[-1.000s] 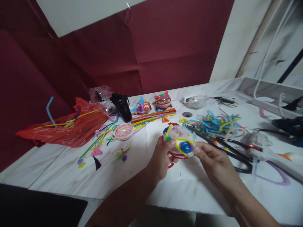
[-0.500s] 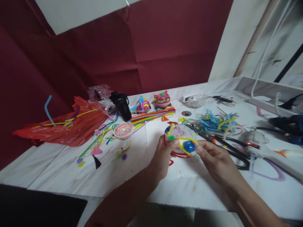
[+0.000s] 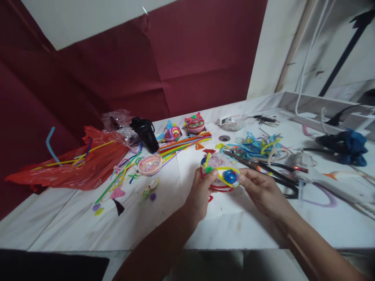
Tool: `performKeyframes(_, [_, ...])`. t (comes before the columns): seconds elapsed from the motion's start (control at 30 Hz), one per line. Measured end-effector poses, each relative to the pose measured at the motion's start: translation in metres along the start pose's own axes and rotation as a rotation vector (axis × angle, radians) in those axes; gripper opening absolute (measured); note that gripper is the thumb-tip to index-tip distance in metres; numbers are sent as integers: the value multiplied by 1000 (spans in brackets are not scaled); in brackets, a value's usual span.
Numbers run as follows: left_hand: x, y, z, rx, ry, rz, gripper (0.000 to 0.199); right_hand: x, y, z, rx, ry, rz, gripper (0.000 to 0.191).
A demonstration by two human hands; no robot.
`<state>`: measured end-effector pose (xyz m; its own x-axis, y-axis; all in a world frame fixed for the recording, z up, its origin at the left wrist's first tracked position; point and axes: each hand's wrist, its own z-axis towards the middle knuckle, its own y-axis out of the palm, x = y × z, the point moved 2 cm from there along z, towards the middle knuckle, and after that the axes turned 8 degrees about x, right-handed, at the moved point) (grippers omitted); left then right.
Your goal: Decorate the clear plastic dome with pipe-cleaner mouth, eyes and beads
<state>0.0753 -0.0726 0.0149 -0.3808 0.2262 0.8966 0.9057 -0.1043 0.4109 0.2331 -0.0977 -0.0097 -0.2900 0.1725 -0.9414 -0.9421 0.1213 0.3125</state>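
Between my hands, above the table, is a clear round plastic ornament (image 3: 220,163) trimmed with yellow and red pipe cleaners, blue coiled discs and a green spot. My left hand (image 3: 200,191) grips its left side, the thumb lying on the front near the green spot. At the right edge, beside a blue disc, the fingers of my right hand (image 3: 260,190) pinch the ornament's rim or the pipe cleaner there; which one I cannot make out. Red pipe cleaner runs along the underside. Just behind it lie long-nosed pliers (image 3: 243,160) with dark handles.
A glue gun (image 3: 306,171) with a lit red spot lies at the right, near tangled blue and yellow pipe cleaners (image 3: 254,145). Along the back stand a black bottle (image 3: 146,134) and two decorated ornaments (image 3: 195,124). A red plastic bag (image 3: 88,168) and a pink-lined bowl (image 3: 150,164) are left.
The view has turned slightly right, so things on the table appear further left. Both hands keep hold of the ornament, with hardly any shift in their grip.
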Motion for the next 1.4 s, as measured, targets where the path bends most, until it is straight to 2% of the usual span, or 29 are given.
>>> performKeyframes(0.27, [3,3,-2,-11,10,5,45,-1,1,-1,54,-5,-37,30])
performKeyframes(0.97, [3,2,-3,-7,64,21,44,-8,3,-5,48,-5,-56,30])
performKeyframes(1.07, [7,3,-4,-17,58,-22,50,-9,2,-4,40,-12,-65,30])
performKeyframes(1.23, [14,2,-3,14,24,-68,71,-14,0,-4,15,-19,-84,31])
performKeyframes(1.4, [21,-1,0,-104,147,39,75,-24,-3,-3,-10,-11,-144,39])
